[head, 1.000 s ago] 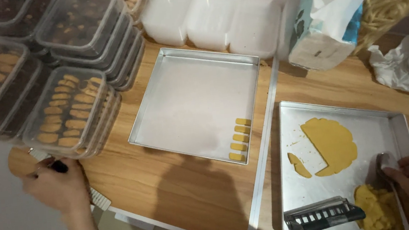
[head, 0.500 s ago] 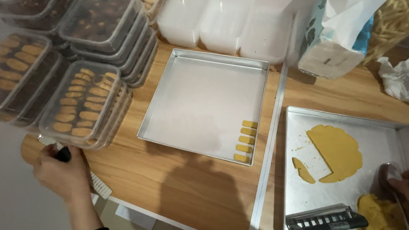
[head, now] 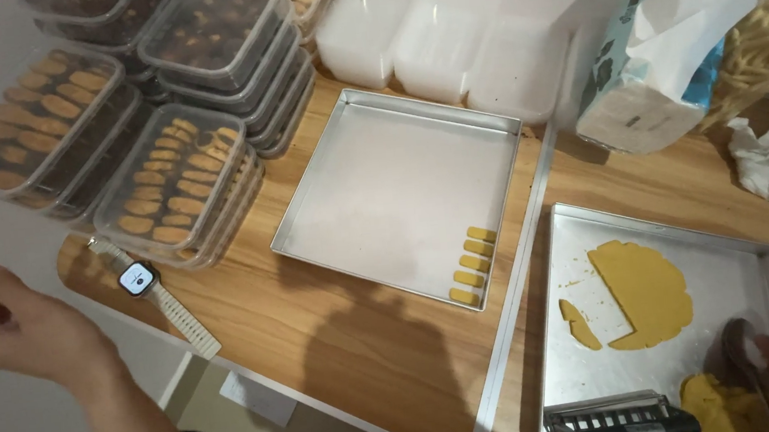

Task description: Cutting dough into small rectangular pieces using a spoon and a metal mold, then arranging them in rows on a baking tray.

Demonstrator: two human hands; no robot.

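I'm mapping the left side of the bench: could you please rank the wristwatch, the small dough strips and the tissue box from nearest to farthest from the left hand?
From the left hand:
1. Pale-strapped square-faced wristwatch, lying beside it at the table's edge.
2. Row of small yellow dough strips, in the middle metal tray's corner.
3. Blue-and-white tissue box, far right at the back.

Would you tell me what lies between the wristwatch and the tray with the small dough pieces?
In the head view, only bare wooden tabletop lies between the wristwatch and the tray holding the dough pieces.
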